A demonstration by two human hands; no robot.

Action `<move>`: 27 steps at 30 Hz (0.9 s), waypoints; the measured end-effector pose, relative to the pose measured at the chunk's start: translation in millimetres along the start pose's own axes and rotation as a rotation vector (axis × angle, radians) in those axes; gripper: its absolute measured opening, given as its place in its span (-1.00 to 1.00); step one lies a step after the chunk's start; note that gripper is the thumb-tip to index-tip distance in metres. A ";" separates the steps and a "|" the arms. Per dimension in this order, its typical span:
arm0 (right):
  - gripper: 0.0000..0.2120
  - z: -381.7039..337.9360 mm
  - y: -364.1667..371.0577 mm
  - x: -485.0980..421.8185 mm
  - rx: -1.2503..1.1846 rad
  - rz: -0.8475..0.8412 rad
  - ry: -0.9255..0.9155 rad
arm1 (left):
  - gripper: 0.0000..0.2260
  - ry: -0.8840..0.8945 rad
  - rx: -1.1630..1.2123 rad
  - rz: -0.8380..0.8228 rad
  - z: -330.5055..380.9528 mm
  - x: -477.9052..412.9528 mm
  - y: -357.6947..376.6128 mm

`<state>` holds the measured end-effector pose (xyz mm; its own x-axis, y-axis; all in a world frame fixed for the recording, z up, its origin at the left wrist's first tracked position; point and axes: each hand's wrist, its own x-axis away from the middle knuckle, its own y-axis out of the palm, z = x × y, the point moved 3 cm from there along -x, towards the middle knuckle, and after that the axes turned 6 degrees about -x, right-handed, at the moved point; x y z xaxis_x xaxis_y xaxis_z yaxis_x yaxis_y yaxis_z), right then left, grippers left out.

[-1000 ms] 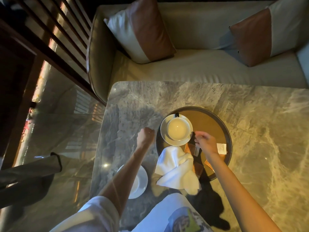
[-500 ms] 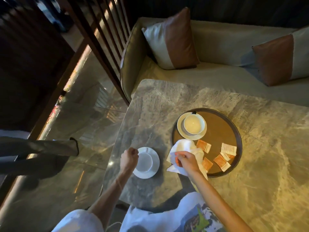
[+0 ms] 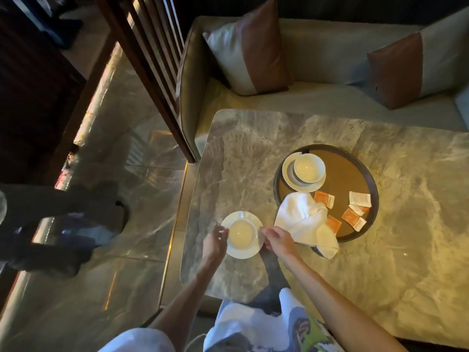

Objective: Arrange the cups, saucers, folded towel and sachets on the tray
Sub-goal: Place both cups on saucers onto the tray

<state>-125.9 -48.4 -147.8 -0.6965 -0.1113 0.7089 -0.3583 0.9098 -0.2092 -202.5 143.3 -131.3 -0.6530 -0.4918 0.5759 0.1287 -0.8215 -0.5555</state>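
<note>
Hands, left and right, flank saucer (cup aboard).

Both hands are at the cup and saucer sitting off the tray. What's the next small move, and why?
Probably lift the saucer with its cup and carry it to the tray. The left hand and right hand flank its rim, and it alone sits on the table.

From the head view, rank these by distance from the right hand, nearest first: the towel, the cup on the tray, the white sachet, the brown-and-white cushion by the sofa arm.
Measured from the right hand:
1. Towel, just beside it, draped over the tray's near rim.
2. Cup on the tray, at the tray's far left.
3. White sachet, on the tray's right side; close to the cup's rank.
4. Cushion, far off on the sofa.
</note>
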 end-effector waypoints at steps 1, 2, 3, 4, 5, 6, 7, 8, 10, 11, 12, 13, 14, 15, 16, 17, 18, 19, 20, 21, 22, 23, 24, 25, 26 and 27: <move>-0.76 -1.6 6.4 1.5 -0.007 -0.014 -0.011 | -0.71 0.019 0.027 -0.045 1.3 0.2 2.2; -0.72 -1.9 12.0 3.0 0.006 -0.022 -0.033 | -0.69 0.025 0.045 -0.083 1.4 -0.1 4.1; -0.69 -0.8 16.9 4.7 0.020 -0.033 -0.049 | -0.69 0.019 0.059 -0.105 0.9 0.4 4.9; -0.66 -0.1 20.6 6.9 0.036 -0.043 -0.048 | -0.69 0.009 0.084 -0.118 0.3 0.7 5.0; -0.64 1.5 23.6 9.0 0.047 -0.052 -0.033 | -0.70 0.008 0.096 -0.130 -0.3 0.5 4.6; -0.64 4.0 25.9 10.7 0.050 -0.062 -0.012 | -0.70 0.016 0.082 -0.138 -1.3 -0.4 4.4; -0.64 7.6 27.3 11.7 0.048 -0.072 0.007 | -0.70 0.026 0.049 -0.146 -2.7 -1.6 4.5; -0.63 11.0 28.7 12.1 0.052 -0.075 0.024 | -0.69 0.030 0.025 -0.154 -3.6 -3.2 4.3; -0.62 13.8 30.4 12.0 0.067 -0.061 0.038 | -0.69 0.003 0.025 -0.181 -2.6 -6.2 3.8; -0.62 14.0 30.9 11.6 0.071 -0.051 0.040 | -0.69 -0.019 0.042 -0.193 -1.8 -7.0 3.8; -0.62 14.0 31.2 11.2 0.074 -0.044 0.046 | -0.69 -0.038 0.056 -0.207 -0.9 -7.5 3.9; -0.61 14.6 31.6 11.1 0.079 -0.038 0.059 | -0.69 -0.051 0.059 -0.221 -0.8 -7.3 4.2; -0.60 15.1 32.0 11.3 0.086 -0.036 0.075 | -0.69 -0.058 0.051 -0.229 -1.7 -7.0 4.7; -0.59 15.8 32.1 11.3 0.089 -0.036 0.088 | -0.69 -0.063 0.046 -0.231 -2.8 -7.1 4.8; -0.58 16.3 31.9 10.9 0.092 -0.038 0.098 | -0.69 -0.068 0.051 -0.226 -3.5 -7.6 4.4; -0.59 16.5 31.3 10.0 0.094 -0.036 0.099 | -0.69 -0.077 0.068 -0.221 -3.7 -8.2 3.8; -0.59 15.8 30.0 9.0 0.100 -0.034 0.096 | -0.68 -0.086 0.083 -0.219 -4.6 -9.5 3.4; -0.61 15.4 28.7 7.4 0.105 -0.031 0.093 | -0.68 -0.090 0.091 -0.217 -5.9 -10.6 2.6; -0.62 14.7 27.5 5.9 0.107 -0.026 0.094 | -0.69 -0.089 0.087 -0.208 -7.5 -11.8 1.5; -0.61 13.7 26.2 4.5 0.102 -0.017 0.103 | -0.73 -0.083 0.082 -0.186 -9.7 -13.4 0.5; -0.59 12.4 24.6 3.6 0.093 0.000 0.118 | -0.78 -0.082 0.077 -0.145 -12.0 -15.7 -0.9; -0.56 11.2 22.4 2.3 0.081 0.028 0.128 | -0.81 -0.089 0.062 -0.092 -14.3 -18.4 -2.7; -0.55 9.9 19.4 0.7 0.071 0.060 0.126 | -0.83 -0.103 0.028 -0.042 -16.2 -21.5 -4.6; -0.58 9.0 16.5 -1.3 0.066 0.086 0.118 | -0.83 -0.122 -0.029 -0.009 -17.2 -24.2 -6.0; -0.64 8.4 13.8 -2.9 0.063 0.102 0.115 | -0.82 -0.138 -0.096 0.002 -18.7 -26.8 -6.6; -0.73 8.5 11.9 -5.1 0.058 0.108 0.122 | -0.79 -0.148 -0.150 -0.011 -19.4 -29.1 -6.2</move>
<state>-131.9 -40.4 -159.6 -0.6538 0.0381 0.7557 -0.3230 0.8891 -0.3243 -198.8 168.4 -156.3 -0.5351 -0.5297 0.6581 0.0027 -0.7801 -0.6257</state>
